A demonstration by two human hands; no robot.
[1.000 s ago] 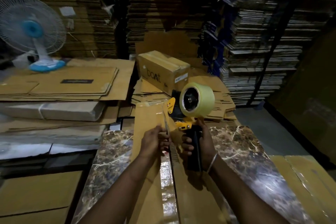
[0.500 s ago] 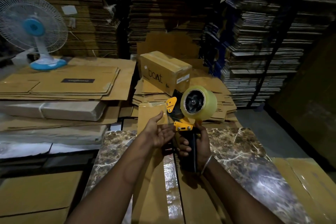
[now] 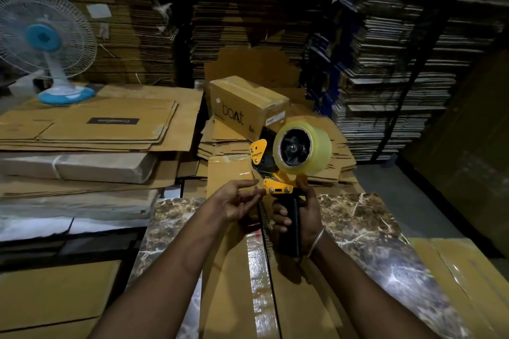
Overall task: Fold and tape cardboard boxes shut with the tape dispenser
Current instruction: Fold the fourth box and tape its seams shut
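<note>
Nearest, a long brown cardboard box (image 3: pixel 234 270), clear tape along its seam, lies on marbled tabletop (image 3: pixel 371 228). Above it, right hand (image 3: pixel 298 213) grips the yellow-and-black tape dispenser (image 3: pixel 289 168); left hand (image 3: pixel 237 199), fingers loosely spread, touches its front. Beyond, a taped "boat" carton (image 3: pixel 248 106).

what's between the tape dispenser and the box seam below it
Nothing visible. The right hand holds the tape dispenser above the flat box, whose seam is partly taped; the left hand sits beside the dispenser's front, not under it.
</note>
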